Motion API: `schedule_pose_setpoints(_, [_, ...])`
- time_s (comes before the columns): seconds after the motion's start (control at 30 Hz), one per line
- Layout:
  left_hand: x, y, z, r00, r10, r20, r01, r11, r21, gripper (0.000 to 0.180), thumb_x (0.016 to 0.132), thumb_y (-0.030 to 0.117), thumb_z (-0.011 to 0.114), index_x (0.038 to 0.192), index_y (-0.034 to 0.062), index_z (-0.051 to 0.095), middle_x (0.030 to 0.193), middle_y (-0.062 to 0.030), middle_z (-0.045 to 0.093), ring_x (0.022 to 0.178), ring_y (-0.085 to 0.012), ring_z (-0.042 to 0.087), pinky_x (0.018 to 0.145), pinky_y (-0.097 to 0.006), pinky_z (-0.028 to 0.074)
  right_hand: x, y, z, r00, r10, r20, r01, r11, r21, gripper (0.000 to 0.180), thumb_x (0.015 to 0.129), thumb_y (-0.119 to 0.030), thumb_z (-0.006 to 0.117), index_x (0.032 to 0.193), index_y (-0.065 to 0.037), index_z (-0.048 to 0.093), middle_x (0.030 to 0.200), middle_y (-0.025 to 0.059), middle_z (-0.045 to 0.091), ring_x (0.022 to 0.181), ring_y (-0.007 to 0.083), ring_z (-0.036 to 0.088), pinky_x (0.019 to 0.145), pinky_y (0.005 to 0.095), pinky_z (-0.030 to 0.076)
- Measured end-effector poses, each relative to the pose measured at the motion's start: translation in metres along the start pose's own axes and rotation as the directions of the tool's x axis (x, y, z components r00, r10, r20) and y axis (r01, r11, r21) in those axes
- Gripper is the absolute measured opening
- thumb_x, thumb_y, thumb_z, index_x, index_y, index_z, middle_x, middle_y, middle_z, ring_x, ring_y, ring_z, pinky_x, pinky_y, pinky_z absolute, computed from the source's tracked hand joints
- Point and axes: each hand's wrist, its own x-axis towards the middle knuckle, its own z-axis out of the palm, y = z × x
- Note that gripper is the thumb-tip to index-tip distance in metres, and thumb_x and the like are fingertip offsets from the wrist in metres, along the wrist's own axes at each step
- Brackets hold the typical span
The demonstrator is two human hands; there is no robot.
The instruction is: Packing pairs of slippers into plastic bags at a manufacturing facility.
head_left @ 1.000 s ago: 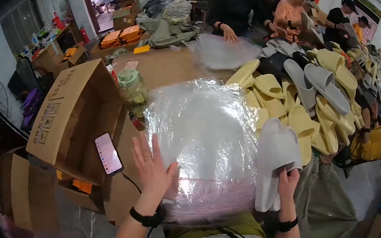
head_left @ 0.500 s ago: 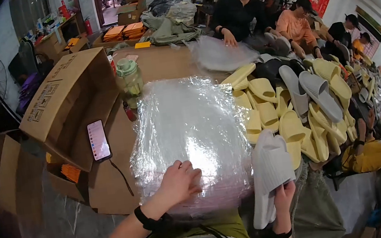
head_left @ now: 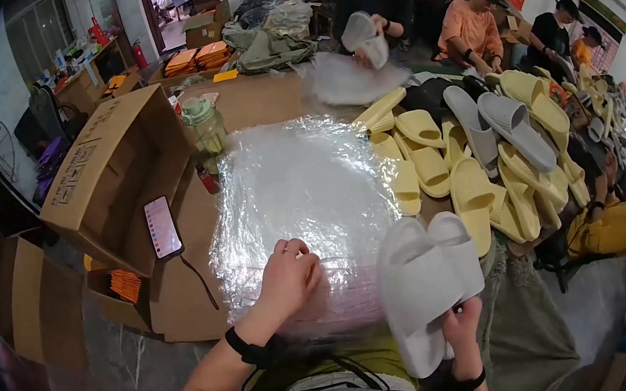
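A stack of clear plastic bags [head_left: 298, 173] lies flat and shiny on the table before me. Over its near part my left hand [head_left: 290, 277] is closed, its curled fingers gripping the film of a bag; the fingertips are partly hidden. My right hand [head_left: 463, 324] holds a pair of white slippers [head_left: 421, 284] at the right of the stack, side by side and toes up. Its fingers are closed around their lower part, and the thumb side shows. Yellow slippers [head_left: 471, 201] are heaped just beyond the pair.
A tipped-open cardboard box [head_left: 106, 172] stands left, with a phone [head_left: 163, 227] beside it. A green-lidded bottle [head_left: 203, 124] stands behind the bags. Grey slippers [head_left: 516, 131] lie on the yellow heap. Across the table a co-worker [head_left: 374, 3] handles slippers; others sit along the right.
The white slippers have turned and spread apart, so both now show, and moved slightly left. My left hand stays on the bags, fingers more curled. The co-worker opposite has raised a pair of slippers.
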Motion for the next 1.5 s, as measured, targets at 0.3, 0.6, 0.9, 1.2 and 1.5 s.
schedule_pose_setpoints(0.3, [0.005,0.011,0.006,0.974,-0.226,-0.020,0.204,0.910,-0.362,0.012,0.086,0.013,0.065,0.091,0.0036,0.069,0.092,-0.0108,0.064,0.084,-0.0325,0.062,0.075,-0.041,0.051,-0.014,-0.031,-0.002,0.898,-0.025,0.439,0.238,0.866,-0.440,0.045,0.063,-0.017,0.078,0.107,-0.008,0.072,0.093,0.0131,0.071,0.078,0.0348,0.067,0.072,0.0422,0.054])
schedule_pose_setpoints(0.6, [0.000,0.006,0.001,0.881,-0.273,0.387,0.391,0.879,-0.272,0.054,0.079,0.054,0.072,0.108,0.0083,0.070,0.095,-0.0130,0.065,0.090,-0.0301,0.063,0.080,-0.038,0.050,-0.019,-0.029,-0.016,0.997,-0.078,0.012,0.078,0.949,-0.305,0.033,0.070,-0.004,0.070,0.102,-0.003,0.071,0.093,0.0162,0.070,0.082,0.0329,0.068,0.070,0.0380,0.053])
schedule_pose_setpoints(0.9, [-0.009,0.009,0.033,0.989,-0.122,0.088,0.120,0.992,0.033,0.015,0.081,0.026,0.072,0.090,0.0141,0.073,0.081,-0.0078,0.061,0.081,-0.0287,0.063,0.069,-0.042,0.053,-0.019,-0.030,-0.015,0.984,-0.163,0.070,0.175,0.956,-0.234,0.035,0.070,-0.007,0.071,0.104,-0.004,0.070,0.094,0.0158,0.070,0.084,0.0366,0.066,0.073,0.0391,0.053])
schedule_pose_setpoints(1.2, [0.002,0.016,0.023,0.986,-0.168,0.009,0.166,0.955,-0.244,0.011,0.082,0.022,0.072,0.086,0.0122,0.070,0.082,-0.0064,0.062,0.076,-0.0293,0.061,0.067,-0.041,0.052,-0.025,-0.024,0.007,0.864,-0.149,0.481,0.309,0.911,-0.273,0.028,0.075,-0.030,0.075,0.093,-0.009,0.070,0.072,0.0103,0.067,0.066,0.0324,0.065,0.059,0.0424,0.051])
schedule_pose_setpoints(1.5, [-0.011,0.010,0.033,0.976,-0.097,0.196,0.118,0.988,-0.100,0.019,0.081,0.031,0.073,0.091,0.0151,0.071,0.084,-0.0025,0.062,0.092,-0.0276,0.057,0.076,-0.040,0.051,-0.035,-0.020,-0.019,0.943,0.079,0.325,0.072,0.901,-0.428,0.030,0.076,-0.033,0.074,0.085,-0.005,0.069,0.067,0.0130,0.066,0.060,0.0339,0.064,0.056,0.0434,0.050])
